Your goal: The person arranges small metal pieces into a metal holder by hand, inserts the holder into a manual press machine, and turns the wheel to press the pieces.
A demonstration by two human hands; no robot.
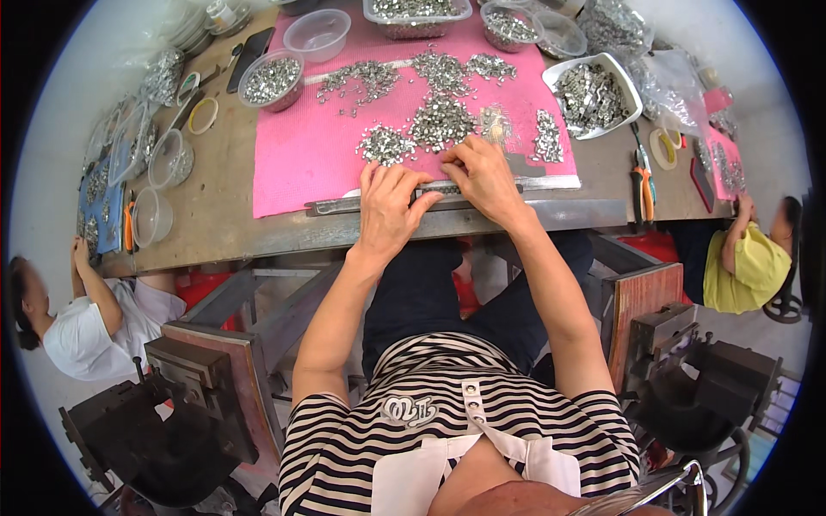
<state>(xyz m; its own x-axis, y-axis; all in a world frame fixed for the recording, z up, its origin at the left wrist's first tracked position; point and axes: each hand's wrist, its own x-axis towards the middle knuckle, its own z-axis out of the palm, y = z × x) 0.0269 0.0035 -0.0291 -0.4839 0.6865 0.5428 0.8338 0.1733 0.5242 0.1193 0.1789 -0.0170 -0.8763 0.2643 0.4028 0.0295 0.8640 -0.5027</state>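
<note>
Along the front edge of the pink mat (pixel 284 172) lies a long narrow metal bar (pixel 331 206), with a dark row of small parts in its middle between my hands. My left hand (pixel 387 202) is closed over the bar, thumb and fingers bent around it. My right hand (pixel 483 176) is closed in a pinch just above the bar; whatever its fingertips hold is too small to make out. Just beyond the fingers lie loose piles of small silvery metal pieces (pixel 441 123), with a smaller pile (pixel 385 144) by my left fingertips and another (pixel 547 138) to the right.
Metal pieces fill a round tub (pixel 272 80), a white tray (pixel 602 125) and a clear box (pixel 417 26). A clear bowl (pixel 317 36) stands behind. Orange-handled pliers (pixel 642 185) lie right. Co-workers sit at far left (pixel 95 331) and far right (pixel 744 267).
</note>
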